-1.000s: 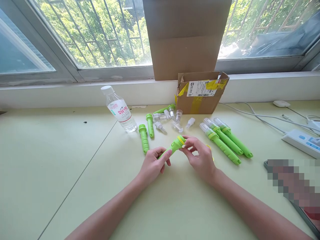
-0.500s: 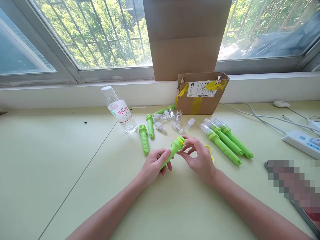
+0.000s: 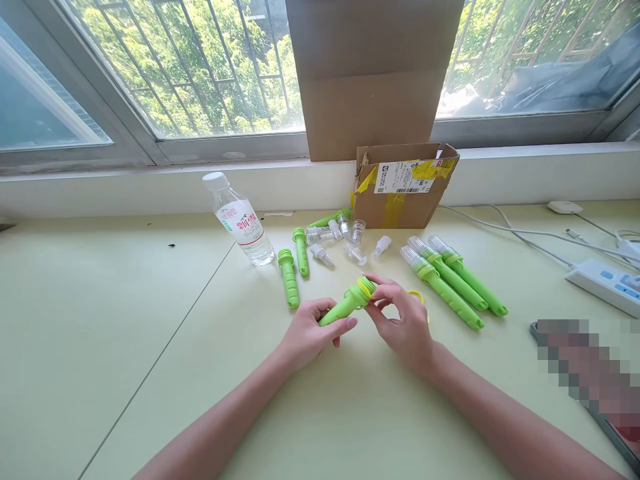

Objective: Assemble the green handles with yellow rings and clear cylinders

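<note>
My left hand [image 3: 313,333] is closed around a green ribbed plastic tube [image 3: 345,308], which tilts up to the right. A thin yellow ring [image 3: 367,287] sits around its threaded end. The fingers of my right hand [image 3: 400,320] are bent and pinch the yellow ring at that end; their tips are partly hidden. Behind the right hand, more yellow rings [image 3: 417,294] lie partly covered on the table. Two loose green tubes [image 3: 289,280] rest to the left. Several clear caps and white nozzle pieces [image 3: 355,253] are scattered beyond my hands.
Three green tubes with clear caps [image 3: 453,283] lie at the right. A water bottle [image 3: 243,223] stands at the back left, a cardboard box [image 3: 400,207] by the wall. A power strip [image 3: 600,283], cables and a blurred-out phone [image 3: 593,400] occupy the right side.
The green tube has tipped flatter and shifted slightly right, and my left thumb has slid lower off its top. My right fingers stay at the threaded end, with the yellow ring showing more clearly.
</note>
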A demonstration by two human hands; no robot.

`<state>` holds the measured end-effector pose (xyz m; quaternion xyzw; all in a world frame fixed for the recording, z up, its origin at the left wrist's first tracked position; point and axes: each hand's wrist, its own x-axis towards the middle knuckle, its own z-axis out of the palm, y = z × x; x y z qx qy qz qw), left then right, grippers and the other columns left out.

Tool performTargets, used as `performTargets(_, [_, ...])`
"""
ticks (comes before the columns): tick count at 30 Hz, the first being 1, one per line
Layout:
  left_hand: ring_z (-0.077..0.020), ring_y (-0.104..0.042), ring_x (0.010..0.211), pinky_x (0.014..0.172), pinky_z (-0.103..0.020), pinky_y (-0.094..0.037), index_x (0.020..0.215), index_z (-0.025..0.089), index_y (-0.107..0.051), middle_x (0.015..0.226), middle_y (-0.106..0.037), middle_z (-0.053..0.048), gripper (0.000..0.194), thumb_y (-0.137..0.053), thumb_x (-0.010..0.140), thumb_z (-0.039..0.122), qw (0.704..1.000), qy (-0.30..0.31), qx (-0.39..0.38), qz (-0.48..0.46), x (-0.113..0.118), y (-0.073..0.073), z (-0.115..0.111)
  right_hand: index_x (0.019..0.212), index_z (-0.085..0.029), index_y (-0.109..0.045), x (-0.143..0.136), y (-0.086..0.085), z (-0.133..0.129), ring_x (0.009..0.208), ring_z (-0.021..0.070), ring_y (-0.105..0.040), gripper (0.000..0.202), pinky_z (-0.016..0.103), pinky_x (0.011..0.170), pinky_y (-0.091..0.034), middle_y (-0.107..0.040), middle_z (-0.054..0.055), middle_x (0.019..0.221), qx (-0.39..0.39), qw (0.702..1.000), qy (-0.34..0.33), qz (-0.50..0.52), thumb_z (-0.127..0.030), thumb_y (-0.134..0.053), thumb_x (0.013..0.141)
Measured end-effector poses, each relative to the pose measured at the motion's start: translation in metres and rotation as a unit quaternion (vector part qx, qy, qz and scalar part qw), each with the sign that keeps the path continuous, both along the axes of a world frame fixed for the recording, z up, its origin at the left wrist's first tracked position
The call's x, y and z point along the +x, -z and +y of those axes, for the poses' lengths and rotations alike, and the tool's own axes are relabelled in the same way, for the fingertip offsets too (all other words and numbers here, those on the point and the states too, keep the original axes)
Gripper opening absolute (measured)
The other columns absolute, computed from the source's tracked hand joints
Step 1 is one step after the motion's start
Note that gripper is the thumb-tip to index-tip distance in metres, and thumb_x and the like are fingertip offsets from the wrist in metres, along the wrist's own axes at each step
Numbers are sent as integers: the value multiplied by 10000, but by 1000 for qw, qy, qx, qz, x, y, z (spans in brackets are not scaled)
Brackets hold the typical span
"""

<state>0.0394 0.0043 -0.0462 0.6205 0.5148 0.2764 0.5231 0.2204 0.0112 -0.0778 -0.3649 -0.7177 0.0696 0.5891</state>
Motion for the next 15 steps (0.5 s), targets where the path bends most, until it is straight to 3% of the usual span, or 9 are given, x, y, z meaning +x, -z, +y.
performTargets(5, [-43, -364, 371, 392, -190, -278, 647, 158, -530, 519, -552, 37, 394, -619, 812, 504, 1000, 12, 5, 0, 0, -2, -1, 891, -215, -530, 0, -1, 0, 934, 217, -707, 197, 244, 527, -583, -718, 103, 1038, 8, 1000, 2, -3, -51, -604, 811])
performTargets(15, [-44, -316, 342, 384, -210, -250, 730, 147, -601, 518, -565, 30, 392, -570, 838, 522, 999, 39, -21, -11, -5, -3, 3, 870, -221, -537, 2, 0, 1, 687, 149, -703, 119, 256, 515, -577, -716, 97, 1055, -31, 1000, -4, 4, -127, -601, 835])
